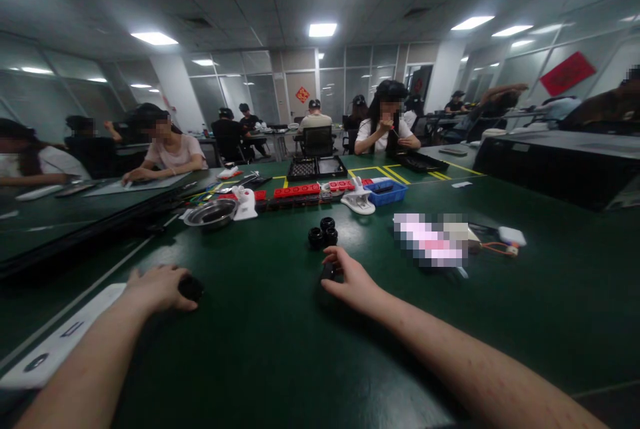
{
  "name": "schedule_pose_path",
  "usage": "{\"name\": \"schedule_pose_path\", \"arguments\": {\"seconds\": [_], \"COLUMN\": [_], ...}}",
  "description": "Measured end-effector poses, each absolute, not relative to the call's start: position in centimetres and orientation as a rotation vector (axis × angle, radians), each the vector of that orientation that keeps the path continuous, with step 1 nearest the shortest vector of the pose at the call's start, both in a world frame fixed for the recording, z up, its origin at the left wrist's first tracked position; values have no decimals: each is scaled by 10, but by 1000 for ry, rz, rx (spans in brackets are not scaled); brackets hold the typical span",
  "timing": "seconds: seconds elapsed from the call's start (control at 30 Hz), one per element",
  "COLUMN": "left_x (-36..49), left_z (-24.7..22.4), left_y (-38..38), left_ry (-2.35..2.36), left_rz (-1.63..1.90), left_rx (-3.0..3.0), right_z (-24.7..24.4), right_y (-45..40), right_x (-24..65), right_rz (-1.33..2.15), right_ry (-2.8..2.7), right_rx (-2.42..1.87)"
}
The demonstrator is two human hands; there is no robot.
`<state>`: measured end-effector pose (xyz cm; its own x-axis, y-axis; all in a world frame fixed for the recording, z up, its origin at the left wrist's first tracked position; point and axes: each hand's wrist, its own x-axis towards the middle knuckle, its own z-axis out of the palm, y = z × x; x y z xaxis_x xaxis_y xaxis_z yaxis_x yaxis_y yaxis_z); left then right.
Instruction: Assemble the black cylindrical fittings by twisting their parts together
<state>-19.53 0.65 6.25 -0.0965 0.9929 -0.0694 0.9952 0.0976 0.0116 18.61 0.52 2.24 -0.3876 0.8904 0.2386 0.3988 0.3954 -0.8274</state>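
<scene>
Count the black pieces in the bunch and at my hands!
5: a bunch of three beyond the right hand, one piece at that hand, another piece at the left hand. The hands may hide more.

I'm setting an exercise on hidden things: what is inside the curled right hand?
A black piece shows between the thumb and fingers of the right hand. The hand covers part of it, so its full shape cannot be seen.
</scene>
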Motion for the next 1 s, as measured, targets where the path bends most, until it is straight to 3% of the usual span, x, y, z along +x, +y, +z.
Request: {"name": "schedule_pose_path", "arguments": {"seconds": [0.1, 0.2, 0.4, 0.5, 0.8, 1.0], "left_x": [-151, -92, -12, 0, -43, -131], "left_z": [85, 92, 47, 33, 75, 111], "left_y": [-7, -17, -9, -5, -1, -2], "left_ry": [2259, 1699, 771, 607, 748, 1709], "left_rz": [47, 365, 392, 379, 416, 794], "left_rx": [2197, 2268, 1594, 1367, 1515, 1880], "right_z": [29, 39, 58, 62, 55, 47], "right_y": [3, -4, -25, -30, -17, -14], "right_x": [187, 188, 189, 188, 193, 189], "right_rz": [906, 836, 719, 648, 522, 514], "right_ry": [-1924, -1949, -2177, -2330, -2364, -2346], "right_rx": [-1091, -1007, -637, -608, -739, -865]}}
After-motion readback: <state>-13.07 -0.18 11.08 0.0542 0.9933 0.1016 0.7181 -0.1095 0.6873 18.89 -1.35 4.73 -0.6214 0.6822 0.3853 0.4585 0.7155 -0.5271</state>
